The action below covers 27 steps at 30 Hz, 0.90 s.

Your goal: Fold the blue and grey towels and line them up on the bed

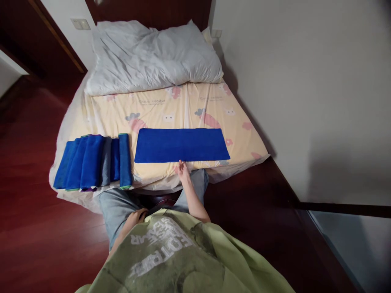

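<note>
A blue towel (182, 145), folded into a long flat strip, lies crosswise on the bed near its front edge. My right hand (183, 170) is at the middle of the towel's near edge, its fingers drawn together on that edge. Over my lap, my left hand (138, 215) rests loosely on my thigh with nothing seen in it; its fingertips are partly hidden. To the left of the flat towel, several folded towels (91, 158) overlap in a row, mostly blue with one grey (106, 160). A narrow folded blue towel (125, 160) with a green edge lies at the right end of the row.
The bed (171, 116) has a yellow patterned sheet. A large white pillow (155, 57) lies at its head. A grey-white wall (305, 101) stands to the right. Dark red wooden floor (27, 162) surrounds the bed, and my knees touch its front side.
</note>
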Motion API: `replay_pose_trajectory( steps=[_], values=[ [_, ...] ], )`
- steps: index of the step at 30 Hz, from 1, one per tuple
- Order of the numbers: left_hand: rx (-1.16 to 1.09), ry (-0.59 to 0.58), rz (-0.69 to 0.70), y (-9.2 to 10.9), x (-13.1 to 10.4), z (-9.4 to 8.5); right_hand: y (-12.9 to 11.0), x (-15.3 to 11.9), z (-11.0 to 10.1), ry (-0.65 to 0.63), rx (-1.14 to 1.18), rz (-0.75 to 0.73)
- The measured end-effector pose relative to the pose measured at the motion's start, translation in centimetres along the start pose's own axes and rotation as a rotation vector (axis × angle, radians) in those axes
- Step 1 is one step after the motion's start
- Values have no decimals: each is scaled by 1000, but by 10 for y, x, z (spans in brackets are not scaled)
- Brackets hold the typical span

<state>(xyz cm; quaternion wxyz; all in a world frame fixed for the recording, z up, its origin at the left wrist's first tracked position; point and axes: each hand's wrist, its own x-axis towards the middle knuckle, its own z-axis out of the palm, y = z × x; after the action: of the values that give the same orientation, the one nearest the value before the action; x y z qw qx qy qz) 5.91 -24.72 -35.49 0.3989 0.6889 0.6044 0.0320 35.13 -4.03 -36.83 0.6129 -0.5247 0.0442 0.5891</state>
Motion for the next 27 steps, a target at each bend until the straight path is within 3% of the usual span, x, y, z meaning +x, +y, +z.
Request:
replay_pose_trajectory(
  steps=[3,6,9,13,17,20,23,27],
  values=[
    [14,-102,88,19,22,-11,0,4,4,24,50,16],
    [50,-137,235,51,70,-37,1,6,3,41,99,29],
    [117,-86,359,93,145,-75,3,8,2,36,118,47],
    [236,34,456,156,263,-128,5,12,0,39,106,81],
    [333,109,259,214,366,-163,7,17,-4,48,98,94],
    [347,119,103,247,424,-174,8,21,-7,48,74,108],
    [360,77,-6,265,466,-171,10,24,-10,50,50,137],
    [350,18,-75,272,500,-159,15,27,-15,24,-31,93]
  ],
)
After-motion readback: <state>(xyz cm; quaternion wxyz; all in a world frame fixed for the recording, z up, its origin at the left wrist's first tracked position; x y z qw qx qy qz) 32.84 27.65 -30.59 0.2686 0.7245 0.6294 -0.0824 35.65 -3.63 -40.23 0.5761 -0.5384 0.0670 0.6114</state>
